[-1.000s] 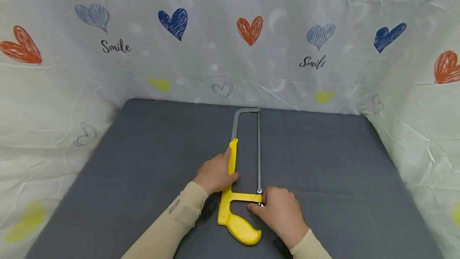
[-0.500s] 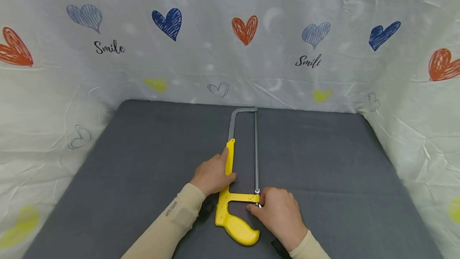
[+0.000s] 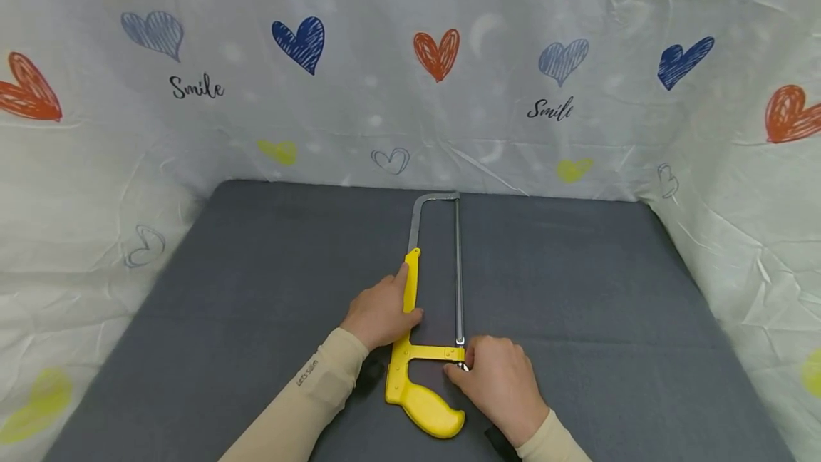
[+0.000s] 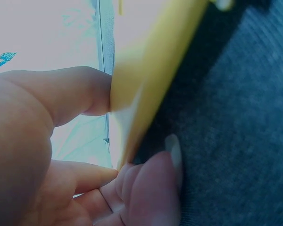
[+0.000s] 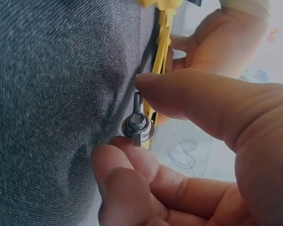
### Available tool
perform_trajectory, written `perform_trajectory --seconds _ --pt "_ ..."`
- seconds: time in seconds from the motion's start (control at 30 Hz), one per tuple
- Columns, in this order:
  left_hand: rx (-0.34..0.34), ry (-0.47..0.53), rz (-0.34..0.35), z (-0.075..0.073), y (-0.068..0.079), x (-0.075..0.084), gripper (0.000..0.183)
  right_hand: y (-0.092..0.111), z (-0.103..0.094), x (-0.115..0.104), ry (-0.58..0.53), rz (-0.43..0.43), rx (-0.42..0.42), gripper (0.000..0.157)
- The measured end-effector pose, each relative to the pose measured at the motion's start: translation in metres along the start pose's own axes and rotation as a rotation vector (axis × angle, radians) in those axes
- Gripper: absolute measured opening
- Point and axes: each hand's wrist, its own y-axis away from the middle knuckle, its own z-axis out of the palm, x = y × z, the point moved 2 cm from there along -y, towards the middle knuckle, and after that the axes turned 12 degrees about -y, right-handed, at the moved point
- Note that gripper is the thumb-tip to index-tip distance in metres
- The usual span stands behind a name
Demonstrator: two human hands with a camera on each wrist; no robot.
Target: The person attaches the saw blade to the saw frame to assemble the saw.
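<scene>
A hacksaw with a yellow handle and frame (image 3: 398,369) lies on the grey cloth, its metal bow at the far end and its blade side (image 3: 458,269) to the right. My left hand (image 3: 378,312) grips the yellow upper frame, thumb on one side and fingers on the other; the left wrist view shows the yellow bar (image 4: 151,61) between them. At the blade's near end is a metal wing nut (image 5: 137,121). My right hand (image 3: 503,383) pinches at this wing nut, thumb at its upper wing and curled fingers at its lower one in the right wrist view.
Grey cloth (image 3: 609,291) covers the table around the hacksaw. A pale curtain (image 3: 359,113) printed with hearts and "Smile" hangs behind and at both sides. The saw's tip reaches close to the table's back edge.
The head view has shifted slightly, so everything sits a little further left. The hacksaw and the left hand keep their places; the right hand stays at the wing nut.
</scene>
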Motion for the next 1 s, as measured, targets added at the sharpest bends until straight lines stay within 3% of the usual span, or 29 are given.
perform_trajectory --seconds 0.37,1.0 --pt "-0.012 -0.004 -0.001 0.0007 0.0025 0.0002 0.090 0.0020 -0.0002 0.0001 0.040 -0.003 0.020 0.042" --pt "-0.014 0.001 -0.013 -0.0005 0.0005 0.0010 0.091 0.0005 -0.0004 0.0008 -0.027 0.003 -0.040 0.043"
